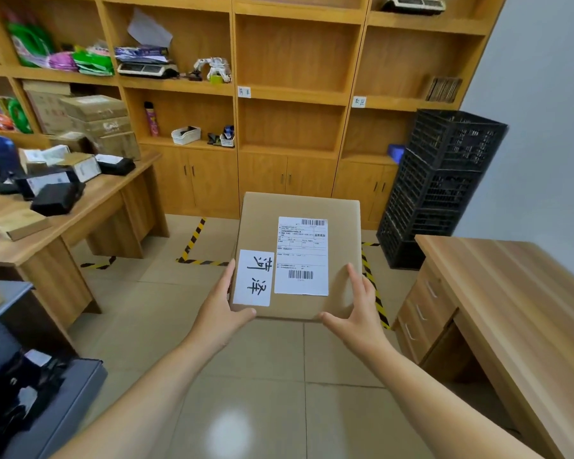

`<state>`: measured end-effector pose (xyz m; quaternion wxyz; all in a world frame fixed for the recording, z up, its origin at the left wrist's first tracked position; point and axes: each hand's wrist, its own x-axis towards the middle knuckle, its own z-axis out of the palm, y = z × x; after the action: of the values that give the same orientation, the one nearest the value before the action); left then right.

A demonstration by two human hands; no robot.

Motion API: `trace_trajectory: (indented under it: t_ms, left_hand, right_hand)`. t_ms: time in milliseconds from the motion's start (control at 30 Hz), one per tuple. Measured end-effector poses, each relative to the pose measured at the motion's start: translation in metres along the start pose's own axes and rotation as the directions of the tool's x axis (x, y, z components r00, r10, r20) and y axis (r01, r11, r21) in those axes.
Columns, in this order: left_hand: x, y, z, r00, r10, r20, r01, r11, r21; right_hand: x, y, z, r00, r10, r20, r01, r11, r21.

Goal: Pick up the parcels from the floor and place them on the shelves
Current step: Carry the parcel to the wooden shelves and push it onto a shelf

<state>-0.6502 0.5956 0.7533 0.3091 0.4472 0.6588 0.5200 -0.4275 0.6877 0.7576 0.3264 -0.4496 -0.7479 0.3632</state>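
I hold a flat brown cardboard parcel [262,223] level in front of me, above the tiled floor. It carries a white shipping label with barcodes and a second white label with handwritten characters. My left hand [222,309] grips its near left corner, thumb on top. My right hand [358,309] grips the near right corner, thumb on top. The wooden shelves [292,97] stand straight ahead along the wall; the two middle compartments behind the parcel hold nothing, and small paper tags hang on the shelf edges.
A desk [90,207] at the left carries several black and brown parcels. Another wooden desk [511,293] with drawers stands at the right. Stacked black crates [444,180] fill the right corner. Yellow-black tape [193,240] marks the floor. A grey cart [47,409] with black parcels sits bottom left.
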Motion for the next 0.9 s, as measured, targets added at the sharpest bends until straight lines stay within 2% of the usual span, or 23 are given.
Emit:
trace_trajectory:
  t_ms: [300, 500, 900]
  left_hand:
    - [0.157, -0.008, 0.029, 0.997, 0.063, -0.05, -0.054, 0.985, 0.165]
    - [0.271, -0.005, 0.057, 0.991, 0.09, -0.1, -0.062, 0.965, 0.257]
    - [0.439, -0.012, 0.058, 0.983, 0.111, -0.147, -0.063, 0.952, 0.298]
  right_hand:
    - [0.169, 0.039, 0.002, 0.999, -0.03, 0.033, 0.028, 0.998, 0.058]
    - [0.291, 0.057, -0.018, 0.997, -0.062, 0.05, 0.06, 0.998, 0.029]
    - [0.465, 0.071, 0.003, 0.992, -0.075, 0.105, 0.07, 0.996, 0.047]
